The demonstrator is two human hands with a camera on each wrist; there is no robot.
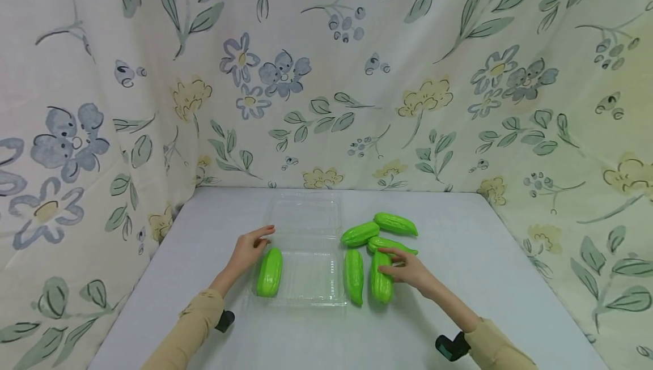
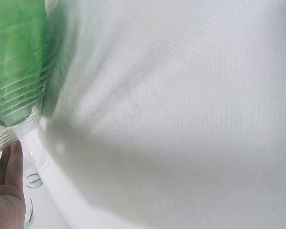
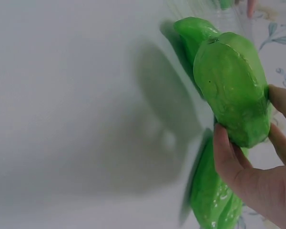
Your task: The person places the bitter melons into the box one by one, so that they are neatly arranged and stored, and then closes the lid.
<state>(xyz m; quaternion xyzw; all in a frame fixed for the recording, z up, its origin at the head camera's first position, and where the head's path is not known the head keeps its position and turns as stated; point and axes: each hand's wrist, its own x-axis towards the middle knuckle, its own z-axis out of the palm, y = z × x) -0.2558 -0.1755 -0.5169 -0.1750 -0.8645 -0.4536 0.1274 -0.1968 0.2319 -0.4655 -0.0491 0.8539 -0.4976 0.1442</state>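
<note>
My right hand (image 1: pixel 405 271) pinches a glossy green bitter melon (image 1: pixel 382 286) between thumb and fingers. In the right wrist view this bitter melon (image 3: pixel 233 86) hangs over the table, its shadow apart from it. A clear hinged plastic container (image 1: pixel 311 279) lies open on the table, lid side (image 1: pixel 306 217) folded back. Along its left wall rests one bitter melon (image 1: pixel 269 273). My left hand (image 1: pixel 248 248) is at the container's left edge, fingers extended. In the left wrist view, the fingertips of that hand (image 2: pixel 9 191) are right at the ribbed wall.
Just right of the container lies another bitter melon (image 1: pixel 354 277). Behind the held one, several more are grouped, among them one bitter melon (image 1: pixel 360 234) on the left and another (image 1: pixel 396 224) on the right. A floral curtain (image 1: pixel 326 75) hangs behind the white table (image 1: pixel 459 234).
</note>
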